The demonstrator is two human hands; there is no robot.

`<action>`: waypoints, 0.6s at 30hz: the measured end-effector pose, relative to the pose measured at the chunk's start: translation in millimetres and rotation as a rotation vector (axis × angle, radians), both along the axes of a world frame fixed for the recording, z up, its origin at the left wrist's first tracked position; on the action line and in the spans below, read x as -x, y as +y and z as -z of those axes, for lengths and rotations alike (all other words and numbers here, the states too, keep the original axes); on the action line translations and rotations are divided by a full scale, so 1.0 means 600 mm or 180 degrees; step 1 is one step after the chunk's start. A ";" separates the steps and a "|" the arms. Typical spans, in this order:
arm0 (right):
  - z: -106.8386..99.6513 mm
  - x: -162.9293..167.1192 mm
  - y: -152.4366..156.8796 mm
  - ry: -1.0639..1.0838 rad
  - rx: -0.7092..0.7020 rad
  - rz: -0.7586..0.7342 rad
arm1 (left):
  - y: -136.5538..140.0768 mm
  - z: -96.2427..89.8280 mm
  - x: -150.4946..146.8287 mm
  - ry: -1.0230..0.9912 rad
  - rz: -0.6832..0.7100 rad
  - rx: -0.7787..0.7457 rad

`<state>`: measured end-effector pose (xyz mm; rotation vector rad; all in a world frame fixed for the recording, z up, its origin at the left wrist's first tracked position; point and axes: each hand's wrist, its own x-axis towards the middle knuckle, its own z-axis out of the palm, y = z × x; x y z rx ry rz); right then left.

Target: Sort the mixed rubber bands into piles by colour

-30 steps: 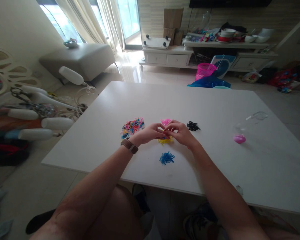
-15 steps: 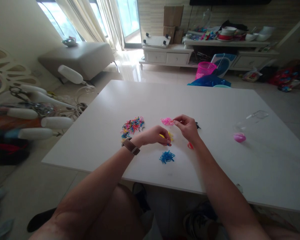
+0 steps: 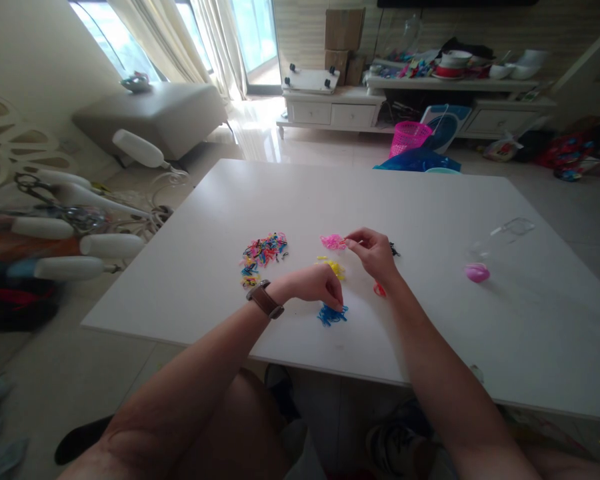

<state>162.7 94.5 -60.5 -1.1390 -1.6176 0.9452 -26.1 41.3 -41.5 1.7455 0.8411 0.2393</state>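
My left hand (image 3: 325,288), wearing a brown-strapped watch, reaches down with pinched fingertips touching the pile of blue rubber bands (image 3: 333,315). Whether a band is between those fingertips is hidden against the pile. My right hand (image 3: 373,250) is closed in a pinch beside the pile of pink rubber bands (image 3: 332,242), with a small reddish band at its fingertips. Between the hands lies a yellow pile of bands (image 3: 336,269). Red bands (image 3: 379,289) and black bands (image 3: 394,249) are partly covered by my right hand and forearm. A mixed-colour heap (image 3: 265,249) spreads to the left.
Everything lies on a white table (image 3: 430,213). Toward its right side are a pink-purple round object (image 3: 477,273) and a clear plastic piece (image 3: 519,227). Beyond the far edge stands a pink basket (image 3: 409,138). A white-shaded lamp (image 3: 113,245) lies near the left edge.
My left hand has moved down and toward me, from beside the yellow pile to the blue one, with a bit of blue at its fingertips before. My right hand has hardly moved.
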 end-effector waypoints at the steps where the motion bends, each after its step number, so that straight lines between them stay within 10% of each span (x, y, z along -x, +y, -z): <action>1: 0.000 0.000 0.000 0.0004 -0.0006 -0.0001 | 0.001 0.000 0.001 -0.0013 -0.0008 -0.0023; 10: 0.003 -0.001 0.002 0.0042 -0.0017 0.0074 | 0.014 -0.003 0.020 -0.0248 -0.0294 0.0247; 18: 0.006 -0.004 0.007 0.0189 -0.0144 0.0401 | 0.045 0.016 0.051 -0.0901 -0.2250 0.0340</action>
